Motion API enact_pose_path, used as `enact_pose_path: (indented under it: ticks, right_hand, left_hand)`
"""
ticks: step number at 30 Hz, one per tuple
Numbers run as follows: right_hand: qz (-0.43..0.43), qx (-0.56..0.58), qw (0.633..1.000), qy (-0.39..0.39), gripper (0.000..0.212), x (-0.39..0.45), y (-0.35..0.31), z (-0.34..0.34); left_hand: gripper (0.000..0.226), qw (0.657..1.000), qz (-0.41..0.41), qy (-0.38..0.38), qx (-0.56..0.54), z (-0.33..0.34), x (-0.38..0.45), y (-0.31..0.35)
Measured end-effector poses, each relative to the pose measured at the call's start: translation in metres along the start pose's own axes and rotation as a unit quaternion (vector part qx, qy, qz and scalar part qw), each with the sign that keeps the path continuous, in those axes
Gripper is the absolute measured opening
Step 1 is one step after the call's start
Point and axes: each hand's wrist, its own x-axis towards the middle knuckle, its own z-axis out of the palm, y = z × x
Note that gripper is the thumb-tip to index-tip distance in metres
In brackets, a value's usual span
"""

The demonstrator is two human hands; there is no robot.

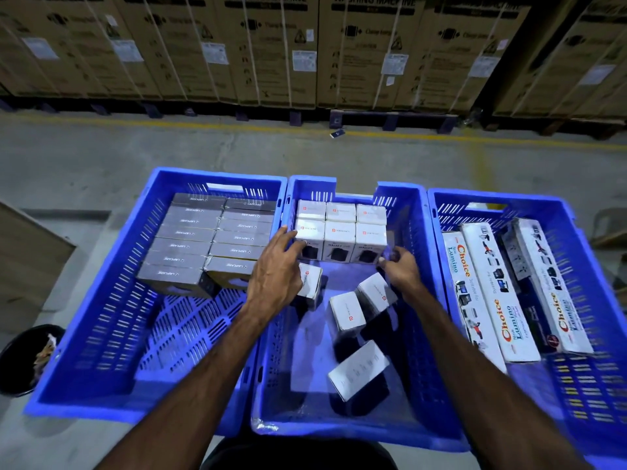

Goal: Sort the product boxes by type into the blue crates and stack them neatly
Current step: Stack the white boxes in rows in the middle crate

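Left crate (pixel 101 300) grey boxes (pixel 207 242) stacked; right crate (pixel 576 385) long Choice boxes (pixel 498 300) loosely laid. Middle crate (pixel 420 300): six white boxes (pixel 341 232) stacked, four loose (unsorted). Left hand (pixel 274 276) spread on one; right hand (pixel 400 269) pinching another (pixel 375 293).

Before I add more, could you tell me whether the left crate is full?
No: left crate holds grey boxes only at its far end; the near floor is bare.

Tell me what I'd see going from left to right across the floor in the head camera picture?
Black bin → left blue crate of dark grey boxes → middle blue crate of small white boxes → right blue crate of long white boxes.
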Motion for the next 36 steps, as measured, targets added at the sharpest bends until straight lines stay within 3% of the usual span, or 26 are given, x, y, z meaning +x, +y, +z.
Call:
enact_pose_path:
  ticks: [3,4,6,8,10,12,14,19,22,25,27,32,36]
  right_hand:
    - [-0.138,-0.099,0.984,0.051,0.027,-0.037,-0.009,-0.004]
    - [-0.186,-0.119,0.975,0.039,0.029,-0.046,-0.014,-0.003]
    - [-0.262,-0.153,0.951,-0.061,0.038,-0.057,-0.027,0.002]
    - [-0.303,-0.235,0.908,-0.172,0.053,-0.064,-0.038,0.017]
    - [-0.361,-0.349,0.846,-0.181,0.082,-0.073,-0.045,0.038]
    - [-0.373,-0.420,0.810,-0.168,0.112,-0.083,-0.046,0.059]
    - [-0.364,-0.441,0.804,-0.159,0.118,-0.084,-0.044,0.075]
    - [-0.308,-0.430,0.833,-0.163,0.112,-0.073,-0.048,0.077]
    - [-0.286,-0.350,0.864,-0.223,0.101,-0.066,-0.052,0.061]
    - [-0.254,-0.177,0.922,-0.232,0.065,-0.059,-0.061,0.036]
    - [-0.201,-0.077,0.946,-0.244,0.057,-0.057,-0.067,0.017]
    - [-0.085,0.116,0.948,-0.285,0.042,-0.055,-0.068,-0.022]
    - [-0.032,0.249,0.914,-0.319,0.068,-0.055,-0.069,-0.029]
  left_hand:
    - [0.048,0.996,-0.022,0.037,-0.074,-0.002,-0.001,-0.004]
    - [0.048,0.994,-0.029,0.049,-0.093,-0.003,-0.001,-0.005]
    - [0.049,0.991,-0.041,0.064,-0.109,-0.003,-0.001,-0.008]
    - [0.052,0.990,-0.045,0.067,-0.116,-0.003,-0.001,-0.009]
    - [0.056,0.990,-0.049,0.062,-0.119,-0.003,-0.001,-0.009]
    - [0.056,0.989,-0.051,0.064,-0.122,-0.004,-0.001,-0.008]
    - [0.055,0.989,-0.055,0.068,-0.119,-0.005,-0.001,-0.008]
    - [0.051,0.988,-0.056,0.081,-0.119,-0.004,-0.003,-0.007]
    - [0.049,0.984,-0.053,0.100,-0.134,-0.006,-0.004,-0.007]
    - [0.051,0.978,-0.059,0.122,-0.160,-0.009,-0.009,-0.007]
    - [0.049,0.974,-0.072,0.126,-0.176,-0.010,-0.016,-0.005]
    - [0.030,0.958,-0.086,0.166,-0.216,-0.013,-0.039,0.006]
    - [0.026,0.919,-0.146,0.136,-0.340,-0.021,-0.053,0.029]
